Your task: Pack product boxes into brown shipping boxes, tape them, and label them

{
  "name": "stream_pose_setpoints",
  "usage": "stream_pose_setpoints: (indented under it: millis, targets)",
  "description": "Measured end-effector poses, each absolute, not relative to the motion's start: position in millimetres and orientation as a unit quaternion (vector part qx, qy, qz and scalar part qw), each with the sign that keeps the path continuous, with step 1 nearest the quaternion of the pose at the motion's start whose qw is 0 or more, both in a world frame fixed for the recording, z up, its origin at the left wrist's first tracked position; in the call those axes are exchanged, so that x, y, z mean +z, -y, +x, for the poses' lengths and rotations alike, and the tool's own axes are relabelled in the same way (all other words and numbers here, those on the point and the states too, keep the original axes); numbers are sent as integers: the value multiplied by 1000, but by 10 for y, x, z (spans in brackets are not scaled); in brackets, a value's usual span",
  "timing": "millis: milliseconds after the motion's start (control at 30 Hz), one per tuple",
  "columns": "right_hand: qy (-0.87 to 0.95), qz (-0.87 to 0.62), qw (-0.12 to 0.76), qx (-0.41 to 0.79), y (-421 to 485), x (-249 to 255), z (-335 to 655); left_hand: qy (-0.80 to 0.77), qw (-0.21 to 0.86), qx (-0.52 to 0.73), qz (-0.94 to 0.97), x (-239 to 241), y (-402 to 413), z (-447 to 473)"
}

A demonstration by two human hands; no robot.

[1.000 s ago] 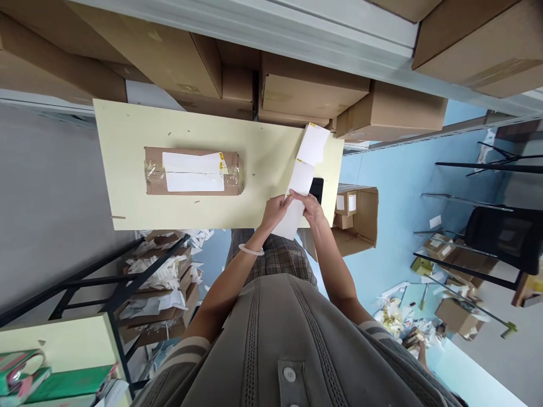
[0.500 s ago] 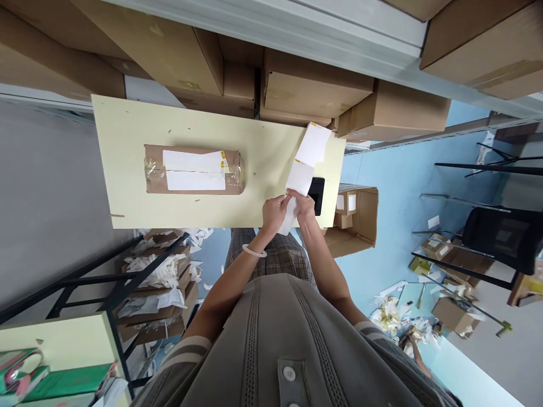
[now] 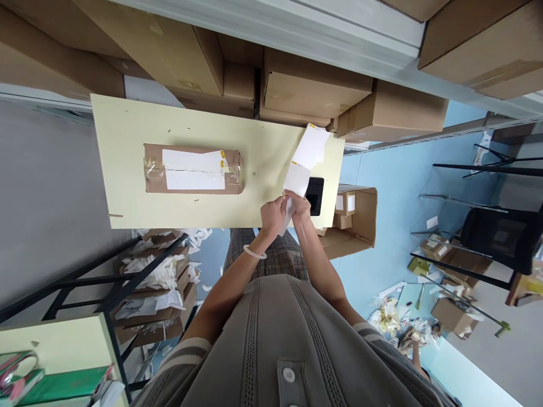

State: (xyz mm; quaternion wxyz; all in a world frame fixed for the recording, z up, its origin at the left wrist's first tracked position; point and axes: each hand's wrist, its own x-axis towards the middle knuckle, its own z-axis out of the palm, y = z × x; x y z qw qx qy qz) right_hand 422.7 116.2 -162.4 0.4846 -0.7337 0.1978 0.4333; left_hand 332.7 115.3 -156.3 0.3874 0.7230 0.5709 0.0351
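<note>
A strip of white labels (image 3: 297, 178) with small yellow marks runs from the table's far edge down to my hands. My left hand (image 3: 272, 215), a pale bangle at its wrist, pinches the strip near the table's front edge. Close beside it, my right hand (image 3: 298, 207) is closed on the same strip, and a backing tail (image 3: 287, 217) hangs between the two. Just right of my right hand lies a black flat device (image 3: 314, 196). A taped brown parcel (image 3: 193, 169) with a white label on top rests on the left half of the cream table (image 3: 258, 150).
Cardboard boxes (image 3: 318, 90) stand on a shelf behind the table. An open carton (image 3: 365, 220) holding small boxes is at the right. Below left, a black-framed rack (image 3: 148, 265) is near waste paper. Another person's arm (image 3: 416, 356) shows at the lower right.
Both hands and the label strip have shifted slightly left, and the strip bends a little more at my fingers. The parcel stays in place.
</note>
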Motion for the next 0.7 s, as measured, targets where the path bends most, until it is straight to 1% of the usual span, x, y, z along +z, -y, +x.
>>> stream_pose_setpoints:
  millis: [167, 233, 300, 400, 467, 600, 700]
  targets:
    - [-199, -735, 494, 419, -1178, -1710, 4219, -548, 373, 29, 748, -1535, -1099, 3351]
    - [-180, -732, 488, 440, -1178, -1721, 4246, -545, 377, 33, 748, -1521, -1084, 3361]
    - [-140, -713, 483, 488, -1165, -1705, 4291, -566, 391, 51, 724, -1521, -1091, 3357]
    - [-93, -673, 487, 549, -1130, -1645, 4378, -588, 445, 107, 667, -1563, -1142, 3316]
    - [-84, -657, 490, 566, -1106, -1599, 4440, -585, 500, 135, 624, -1604, -1181, 3277]
    - [-78, -652, 483, 580, -1080, -1539, 4545, -578, 610, 131, 526, -1651, -1198, 3240]
    - [-76, -656, 471, 585, -1082, -1521, 4595, -573, 659, 123, 472, -1636, -1147, 3268]
